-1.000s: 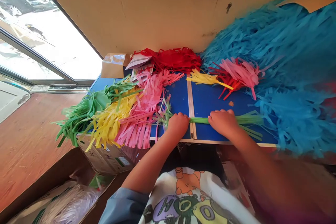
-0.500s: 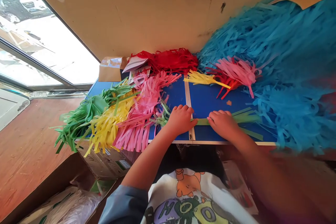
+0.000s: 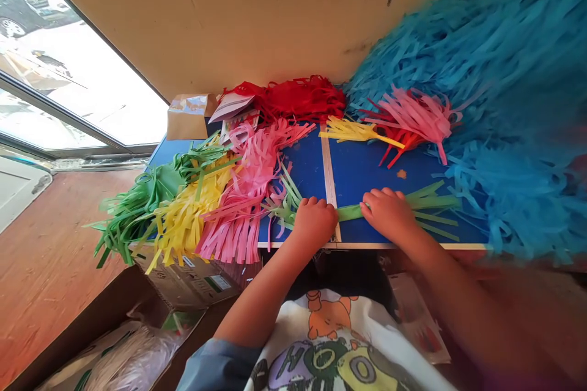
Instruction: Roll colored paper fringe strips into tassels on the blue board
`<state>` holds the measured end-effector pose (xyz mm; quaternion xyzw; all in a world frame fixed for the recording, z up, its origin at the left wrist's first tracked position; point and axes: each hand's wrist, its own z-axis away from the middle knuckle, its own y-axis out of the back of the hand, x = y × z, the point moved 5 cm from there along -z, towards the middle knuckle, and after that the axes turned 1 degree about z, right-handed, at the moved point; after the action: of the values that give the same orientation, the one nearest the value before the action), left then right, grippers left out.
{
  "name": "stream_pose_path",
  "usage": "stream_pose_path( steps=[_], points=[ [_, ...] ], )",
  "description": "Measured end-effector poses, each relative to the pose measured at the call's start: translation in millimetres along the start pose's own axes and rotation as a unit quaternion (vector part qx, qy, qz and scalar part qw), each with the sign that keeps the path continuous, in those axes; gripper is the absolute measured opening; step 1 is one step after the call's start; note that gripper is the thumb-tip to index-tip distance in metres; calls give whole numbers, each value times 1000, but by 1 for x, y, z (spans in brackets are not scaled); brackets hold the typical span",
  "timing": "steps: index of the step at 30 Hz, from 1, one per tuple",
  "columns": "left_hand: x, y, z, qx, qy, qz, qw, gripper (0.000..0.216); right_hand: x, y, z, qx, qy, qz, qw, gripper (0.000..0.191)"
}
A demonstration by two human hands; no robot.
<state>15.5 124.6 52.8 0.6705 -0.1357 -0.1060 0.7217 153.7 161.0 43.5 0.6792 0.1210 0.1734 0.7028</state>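
Note:
A bundle of green paper strips (image 3: 351, 212) lies crosswise near the front edge of the blue table (image 3: 367, 171). My left hand (image 3: 315, 222) is closed over its left part, where strips fan out past the knuckles. My right hand (image 3: 389, 212) presses with curled fingers on its right part, and green strips spread out beyond it to the right. Both hands rest on the table top.
Fringed paper piles lie left of my hands: green (image 3: 137, 208), yellow (image 3: 188, 214), pink (image 3: 243, 195). Red fringe (image 3: 293, 98), a yellow tassel (image 3: 353, 131) and a pink-red tassel (image 3: 413, 119) sit further back. A large blue fringe heap (image 3: 504, 110) fills the right. Cardboard boxes (image 3: 188, 116) stand at the back left and below the table.
My left hand opened a little half a second ago and has closed again on the green bundle. The bundle's right strips have spread slightly; the view has shifted a little.

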Motion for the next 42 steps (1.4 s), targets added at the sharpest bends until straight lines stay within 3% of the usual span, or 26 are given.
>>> stream_pose_path(
  steps=[4, 11, 17, 24, 31, 36, 42],
  points=[
    [0, -3, 6, 22, 26, -14, 999, 28, 0, -1, 1, 1, -8, 1, 1000, 26],
    [1, 0, 14, -8, 86, -18, 996, 24, 1, -1, -1, -3, -8, 5, 1000, 25],
    [-1, -3, 17, 12, 128, -28, 991, 25, -2, -1, -1, 27, -35, 21, 999, 23],
    [-3, -9, 17, 48, 152, -34, 987, 26, -1, -3, -1, 34, -43, 11, 998, 22],
    [-2, -5, 13, 37, 160, -24, 986, 22, -5, -2, -2, 25, -68, 14, 997, 19],
    [-1, 7, 20, 138, 147, -49, 978, 24, -7, 7, 1, 98, -106, 33, 989, 21],
    [-41, 3, 42, 198, 184, -65, 961, 27, 13, 6, 9, 181, -146, 0, 973, 27]
  ],
)
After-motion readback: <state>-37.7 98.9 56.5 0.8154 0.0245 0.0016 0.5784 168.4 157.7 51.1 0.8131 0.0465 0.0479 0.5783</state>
